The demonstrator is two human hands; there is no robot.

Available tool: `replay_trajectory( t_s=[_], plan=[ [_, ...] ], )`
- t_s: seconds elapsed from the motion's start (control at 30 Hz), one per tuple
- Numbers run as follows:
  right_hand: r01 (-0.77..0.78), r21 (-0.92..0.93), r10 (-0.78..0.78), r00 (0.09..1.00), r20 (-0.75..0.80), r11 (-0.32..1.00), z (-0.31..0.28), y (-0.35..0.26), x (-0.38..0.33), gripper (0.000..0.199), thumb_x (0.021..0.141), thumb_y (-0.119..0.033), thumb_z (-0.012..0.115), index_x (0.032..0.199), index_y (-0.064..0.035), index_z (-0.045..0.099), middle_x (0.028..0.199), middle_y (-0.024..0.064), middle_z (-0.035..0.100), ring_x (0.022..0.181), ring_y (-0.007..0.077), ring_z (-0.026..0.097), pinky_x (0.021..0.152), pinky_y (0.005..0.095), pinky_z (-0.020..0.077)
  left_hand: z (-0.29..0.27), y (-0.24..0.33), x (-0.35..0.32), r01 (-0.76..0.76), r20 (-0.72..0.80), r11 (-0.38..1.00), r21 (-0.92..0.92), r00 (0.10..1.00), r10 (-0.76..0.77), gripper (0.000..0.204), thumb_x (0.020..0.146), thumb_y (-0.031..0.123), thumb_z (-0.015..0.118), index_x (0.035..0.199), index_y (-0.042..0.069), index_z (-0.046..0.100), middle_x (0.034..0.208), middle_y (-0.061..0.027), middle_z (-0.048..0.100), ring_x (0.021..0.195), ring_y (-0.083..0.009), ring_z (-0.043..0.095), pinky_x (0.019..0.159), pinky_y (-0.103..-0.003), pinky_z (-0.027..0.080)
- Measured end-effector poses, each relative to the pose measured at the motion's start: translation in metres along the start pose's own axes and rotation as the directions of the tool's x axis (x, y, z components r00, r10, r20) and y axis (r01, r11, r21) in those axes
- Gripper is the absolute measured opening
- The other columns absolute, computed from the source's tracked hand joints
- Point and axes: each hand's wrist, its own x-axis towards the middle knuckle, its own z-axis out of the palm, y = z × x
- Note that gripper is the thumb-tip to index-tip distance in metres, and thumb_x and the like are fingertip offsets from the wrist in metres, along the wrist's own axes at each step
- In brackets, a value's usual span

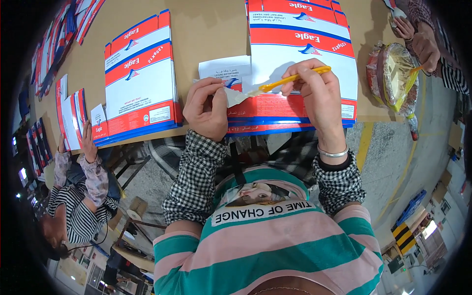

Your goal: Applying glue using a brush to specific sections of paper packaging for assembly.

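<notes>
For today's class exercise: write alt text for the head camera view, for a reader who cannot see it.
A person's right hand brushes with a yellow-handled brush along a white flap pinched by the left hand, over a stack of flattened red, white and blue cartons on a brown table. Other workers sit at both sides.

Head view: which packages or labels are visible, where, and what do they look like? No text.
Flat carton stack: table left, rectangular, white with red and blue bands.
Second carton stack: table centre, under both hands, same colours.
Small white label: between stacks, left hand pinching its flap.
Yellow brush: in right hand, tip on flap.
Folded cartons: far left, red-white.
</notes>
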Motion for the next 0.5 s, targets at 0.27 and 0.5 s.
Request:
replay_trajectory(
  t_s=[0.27, 0.5],
  plan=[
    [0.118, 0.042, -0.116, 0.992, -0.039, 0.992, -0.010, -0.013, -0.017, 0.016, 0.089, -0.011, 0.044, 0.084, 0.0016, 0.053, 0.082, 0.0140, 0.060, 0.066, 0.0169, 0.060, 0.064, 0.0281, 0.0502, 0.001, -0.001, -0.007, 0.041, -0.002, 0.999, -0.008, 0.999, -0.041, 0.008, 0.079, 0.001, 0.058, 0.085, -0.003, 0.061, 0.094, -0.0111, 0.060, 0.081, -0.0168, 0.059, 0.068, -0.025, 0.048],
    [0.253, 0.172, -0.218, 0.955, -0.202, 0.952, -0.040, -0.029, -0.045, 0.014, 0.089, -0.013, 0.045, 0.087, 0.0004, 0.050, 0.081, 0.0136, 0.058, 0.066, 0.0184, 0.059, 0.063, 0.0302, 0.0487, 0.004, -0.022, 0.015, 0.113, 0.044, 0.989, 0.094, 0.992, -0.118, 0.019, 0.082, 0.010, 0.055, 0.094, -0.003, 0.061, 0.093, -0.0135, 0.059, 0.074, -0.0189, 0.059, 0.067, -0.029, 0.048]
  ],
)
